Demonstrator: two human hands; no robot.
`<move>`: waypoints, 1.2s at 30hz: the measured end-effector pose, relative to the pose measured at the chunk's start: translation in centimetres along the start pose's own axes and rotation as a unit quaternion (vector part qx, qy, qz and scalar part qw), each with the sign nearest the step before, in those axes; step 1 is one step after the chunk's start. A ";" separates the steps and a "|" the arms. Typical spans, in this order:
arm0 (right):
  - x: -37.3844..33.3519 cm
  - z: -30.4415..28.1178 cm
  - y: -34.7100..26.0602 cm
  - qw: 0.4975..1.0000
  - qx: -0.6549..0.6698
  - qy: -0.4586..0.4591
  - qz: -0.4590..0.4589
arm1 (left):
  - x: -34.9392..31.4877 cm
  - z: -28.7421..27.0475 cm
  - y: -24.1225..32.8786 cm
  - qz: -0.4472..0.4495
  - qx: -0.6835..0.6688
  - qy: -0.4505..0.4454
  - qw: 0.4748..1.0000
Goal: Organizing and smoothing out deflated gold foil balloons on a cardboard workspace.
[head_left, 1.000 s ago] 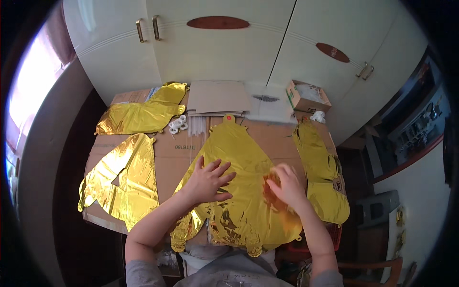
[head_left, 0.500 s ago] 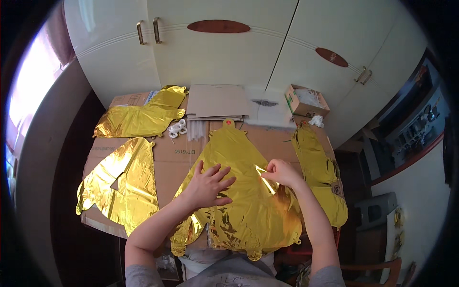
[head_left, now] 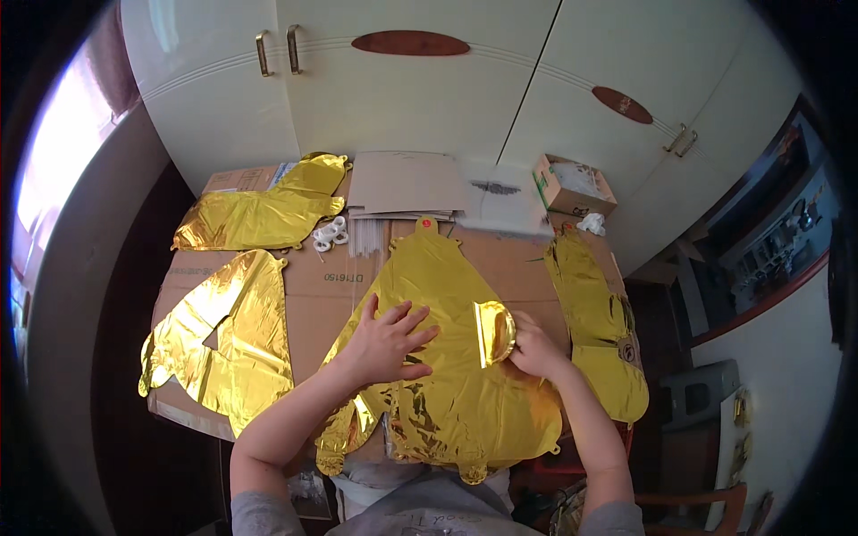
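Observation:
A flat, uninflated gold foil balloon (head_left: 438,286) lies in front of me, its tabbed tip pointing away. My left hand (head_left: 386,344) rests on its left part with the fingers spread. At the balloon's right side, my right hand (head_left: 534,348) is closed on a rounded, shiny foil flap (head_left: 494,334). I cannot tell whether this flap is a turned-up part of the balloon or a loose piece. The right fingertips are partly hidden behind it. Near my left forearm lies another gold foil balloon (head_left: 255,344), triangular with a small opening.
Cardboard (head_left: 317,308) covers the table. A third gold balloon (head_left: 255,219) lies far left, a fourth (head_left: 594,330) along the right edge. At the back are stacked cardboard sheets (head_left: 407,183), white tape rolls (head_left: 331,234) and a small box (head_left: 575,185). White cabinets (head_left: 402,98) stand behind.
The foil flap by my right hand has grown from a narrow shiny strip to a rounded, raised shape. My right hand has shifted slightly right and down; my left hand stays nearly in place.

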State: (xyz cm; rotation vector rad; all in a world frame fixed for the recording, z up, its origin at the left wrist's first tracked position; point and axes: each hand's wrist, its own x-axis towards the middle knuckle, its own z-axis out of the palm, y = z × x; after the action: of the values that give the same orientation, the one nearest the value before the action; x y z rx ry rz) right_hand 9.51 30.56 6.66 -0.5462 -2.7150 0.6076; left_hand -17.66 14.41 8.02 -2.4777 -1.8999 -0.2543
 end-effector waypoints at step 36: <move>4.1 -0.8 -2.7 0.964 -0.188 -0.186 -0.017 | 0.0 0.4 0.1 0.008 0.013 0.022 1.000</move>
State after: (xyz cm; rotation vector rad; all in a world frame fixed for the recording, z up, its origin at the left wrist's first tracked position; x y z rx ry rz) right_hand 5.35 30.29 9.42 -0.5138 -3.2176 0.1923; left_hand -17.51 14.46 7.67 -2.4490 -1.8558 -0.2797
